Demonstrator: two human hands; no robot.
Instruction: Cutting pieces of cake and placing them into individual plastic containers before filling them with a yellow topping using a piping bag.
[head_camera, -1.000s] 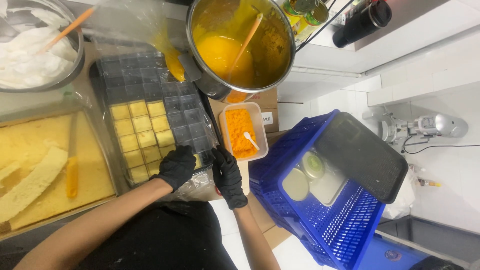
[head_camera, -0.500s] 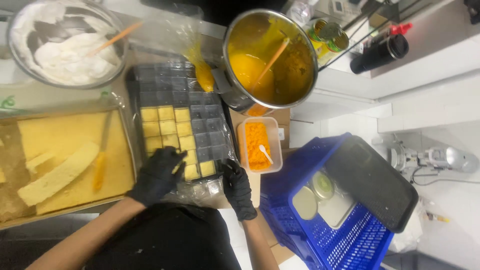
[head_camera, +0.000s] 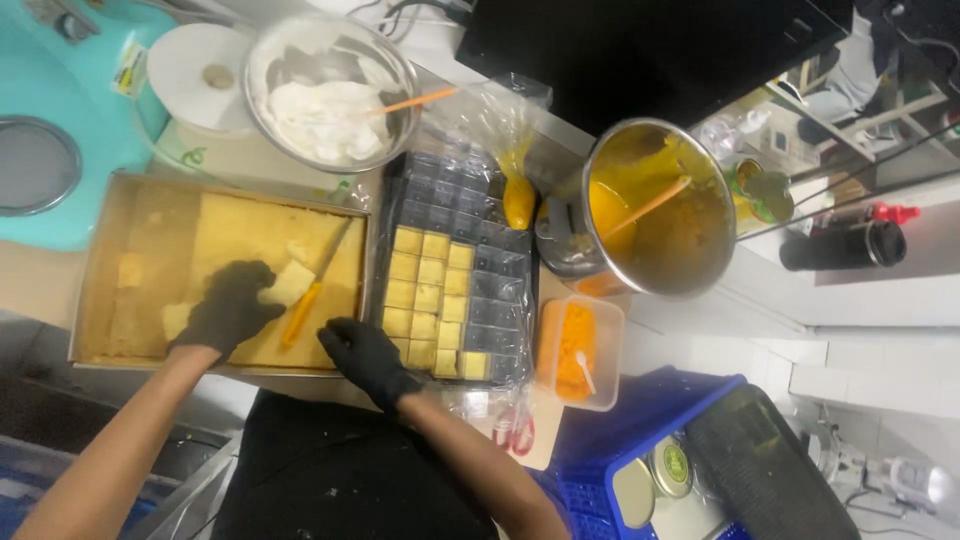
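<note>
My left hand (head_camera: 228, 308), in a black glove, lies inside the metal baking tray (head_camera: 95, 270) on the yellow sponge cake (head_camera: 240, 235) and grips a small pale cake piece (head_camera: 290, 283). An orange-handled knife (head_camera: 305, 308) lies in the tray just right of that piece. My right hand (head_camera: 365, 355), also black-gloved, rests with fingers apart at the tray's near right corner, beside the dark compartment mould (head_camera: 500, 285). The mould's near-left cells hold several yellow cake cubes (head_camera: 425, 300).
A steel bowl of white cream (head_camera: 330, 110) with an orange spatula stands behind the tray. A piping bag (head_camera: 518, 195) lies on the mould. A pot of orange sauce (head_camera: 655, 210), a small tub of orange bits (head_camera: 578, 350) and a blue crate (head_camera: 640, 450) are at the right.
My left hand has moved from the mould's near edge left into the baking tray and taken a cake piece. My right hand has shifted left to the tray's corner. The view has swung left.
</note>
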